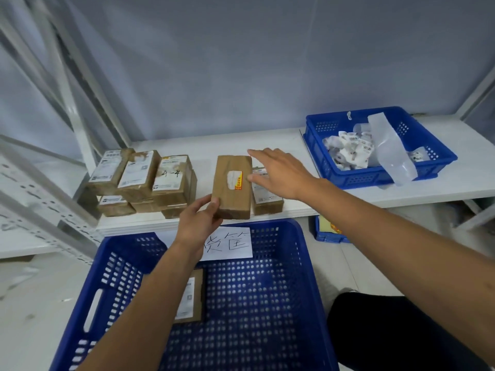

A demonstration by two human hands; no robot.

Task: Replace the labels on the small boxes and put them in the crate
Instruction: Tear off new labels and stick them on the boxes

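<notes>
My left hand (199, 219) grips the near end of a brown taped box (232, 183) held just above the white shelf (281, 145); only a torn label scrap and a small yellow-red sticker remain on its top. My right hand (278, 174) hovers open at the box's right side, fingers spread. Under that hand lies another labelled box (266, 200). A stack of labelled boxes (142, 180) sits at the shelf's left. Below me stands the big blue crate (267, 303) with one labelled box (191, 298) inside, partly hidden by my left forearm.
A smaller blue bin (332, 162) at the right of the shelf holds crumpled peeled labels and a strip of clear backing film (388, 145). A paper sign with handwriting (230, 243) is fixed to the crate's far wall. White rack uprights stand at the left.
</notes>
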